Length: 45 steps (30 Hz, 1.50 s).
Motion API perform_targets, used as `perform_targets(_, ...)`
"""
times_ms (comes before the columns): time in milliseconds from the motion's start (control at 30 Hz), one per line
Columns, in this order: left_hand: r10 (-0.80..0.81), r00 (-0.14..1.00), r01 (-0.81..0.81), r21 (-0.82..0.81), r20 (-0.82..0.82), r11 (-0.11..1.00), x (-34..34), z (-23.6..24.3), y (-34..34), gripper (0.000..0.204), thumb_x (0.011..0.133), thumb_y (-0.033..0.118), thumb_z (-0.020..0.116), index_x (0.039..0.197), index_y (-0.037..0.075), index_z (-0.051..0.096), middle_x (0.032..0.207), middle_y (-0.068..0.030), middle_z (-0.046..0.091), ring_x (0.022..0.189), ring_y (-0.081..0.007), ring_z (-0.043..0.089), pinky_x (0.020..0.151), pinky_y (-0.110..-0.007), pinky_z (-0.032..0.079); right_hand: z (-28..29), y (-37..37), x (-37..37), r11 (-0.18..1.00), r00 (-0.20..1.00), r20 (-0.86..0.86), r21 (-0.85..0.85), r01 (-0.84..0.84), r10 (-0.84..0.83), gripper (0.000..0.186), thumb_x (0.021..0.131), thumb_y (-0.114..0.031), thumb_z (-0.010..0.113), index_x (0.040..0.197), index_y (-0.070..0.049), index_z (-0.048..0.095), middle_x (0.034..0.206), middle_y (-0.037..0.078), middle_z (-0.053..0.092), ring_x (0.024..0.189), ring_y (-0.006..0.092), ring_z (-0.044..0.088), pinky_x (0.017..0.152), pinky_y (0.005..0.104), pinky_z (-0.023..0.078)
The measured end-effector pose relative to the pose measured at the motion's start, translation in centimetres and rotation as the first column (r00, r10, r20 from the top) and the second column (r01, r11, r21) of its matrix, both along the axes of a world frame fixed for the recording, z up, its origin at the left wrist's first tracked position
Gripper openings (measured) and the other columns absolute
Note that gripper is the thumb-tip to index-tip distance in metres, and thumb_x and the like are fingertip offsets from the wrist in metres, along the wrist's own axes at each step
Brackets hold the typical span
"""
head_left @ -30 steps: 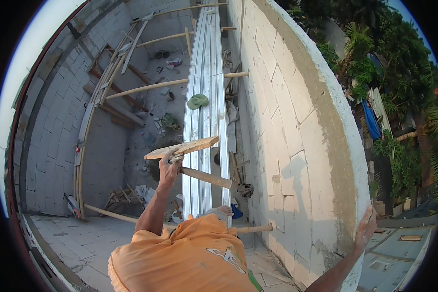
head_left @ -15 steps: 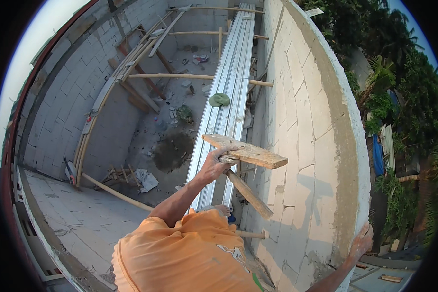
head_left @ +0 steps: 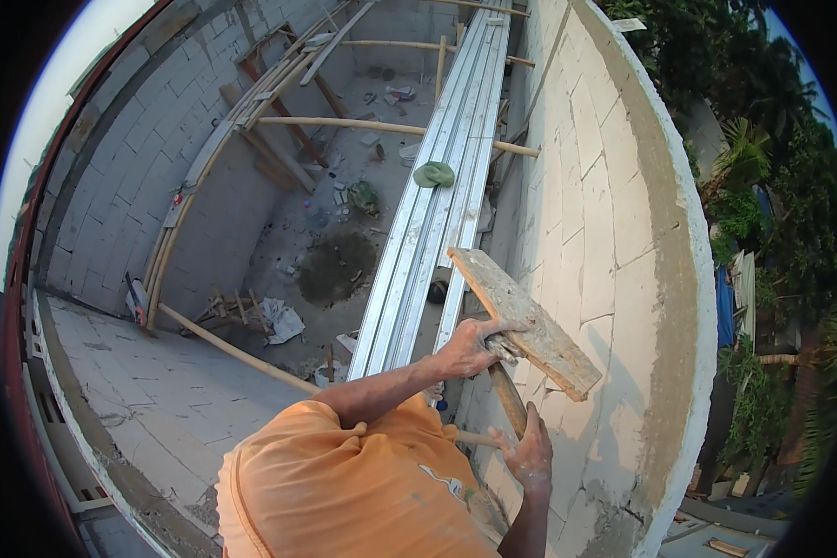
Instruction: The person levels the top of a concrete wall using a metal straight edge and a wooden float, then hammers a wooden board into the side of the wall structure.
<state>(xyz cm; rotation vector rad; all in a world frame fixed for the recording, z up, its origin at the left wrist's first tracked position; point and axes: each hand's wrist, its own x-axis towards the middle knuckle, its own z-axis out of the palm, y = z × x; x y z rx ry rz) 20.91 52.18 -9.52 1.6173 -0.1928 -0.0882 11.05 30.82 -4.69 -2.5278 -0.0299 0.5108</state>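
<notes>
My left hand [head_left: 474, 350] is closed at the underside of a flat, mortar-smeared wooden board [head_left: 530, 321], which is tilted beside the wall. A wooden stick [head_left: 508, 395] slants down from the same grip. Whether board and stick are joined is hidden by my fingers. Grey mortar-like smears show at that hand's fingertips. At the stick's lower end is my right hand [head_left: 532, 456], thumb on one side and fingers on the other, gripping it.
A pale block wall [head_left: 577, 242] with a mortar-coated top rises on my right. Long metal channels [head_left: 418, 223] span bamboo poles [head_left: 344, 122] above a littered floor, with a green cap [head_left: 434, 174] on them. Trees [head_left: 763, 205] stand beyond the wall.
My right hand has left the wall top and come onto the stick's lower end. My left hand has moved right and down with the board, which is now more steeply tilted.
</notes>
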Motion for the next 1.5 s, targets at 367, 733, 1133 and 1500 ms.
perform_targets(367,-0.323,0.935,0.335,0.071,-0.146,0.939,-1.6,-1.0,0.5,0.077,0.080,0.024,0.079,0.145,0.012,0.041,0.123,-0.0167,0.065,0.113,-0.0265,0.063,0.100,-0.038,0.051,-7.3,1.4,-1.4,0.993,0.995,0.078,0.108,0.051,-0.060,0.035,0.076,-0.029,0.079,0.092,-0.003,0.063,0.074,0.019,0.068,0.071,0.0372,0.067,0.064,0.0434,0.051)
perform_targets(733,-0.372,0.908,0.324,-0.239,-0.194,0.915,0.5,-4.0,3.3,0.116,0.070,0.046,0.086,0.150,-0.003,0.018,0.152,-0.0287,0.024,0.140,-0.0421,0.032,0.115,-0.050,0.032,-8.1,-0.4,-5.2,0.903,0.944,0.172,0.380,0.200,-0.281,0.028,0.075,-0.020,0.077,0.081,0.000,0.059,0.063,0.009,0.058,0.060,0.0174,0.060,0.055,0.0350,0.047)
perform_targets(1133,0.109,0.949,-0.075,0.124,-0.296,0.989,0.5,-2.9,2.4,0.037,0.089,0.013,0.069,0.125,0.007,0.062,0.090,-0.0090,0.072,0.081,-0.0150,0.066,0.072,-0.029,0.053,-2.1,-3.8,-1.9,0.522,0.762,0.112,0.790,0.321,-0.638,0.029,0.081,-0.010,0.066,0.104,0.007,0.058,0.082,0.009,0.058,0.055,0.0130,0.054,0.051,0.0274,0.046)
perform_targets(1500,-0.244,0.879,0.261,-0.015,-0.409,0.965,0.4,-0.9,1.0,0.031,0.088,0.018,0.071,0.115,0.002,0.065,0.097,-0.0063,0.070,0.090,-0.0153,0.063,0.083,-0.032,0.049,-0.4,-2.2,2.7,0.512,0.785,0.328,0.859,-0.015,-0.525,0.053,0.092,-0.021,0.050,0.132,0.013,0.046,0.131,0.027,0.052,0.128,0.0339,0.049,0.109,0.0483,0.038)
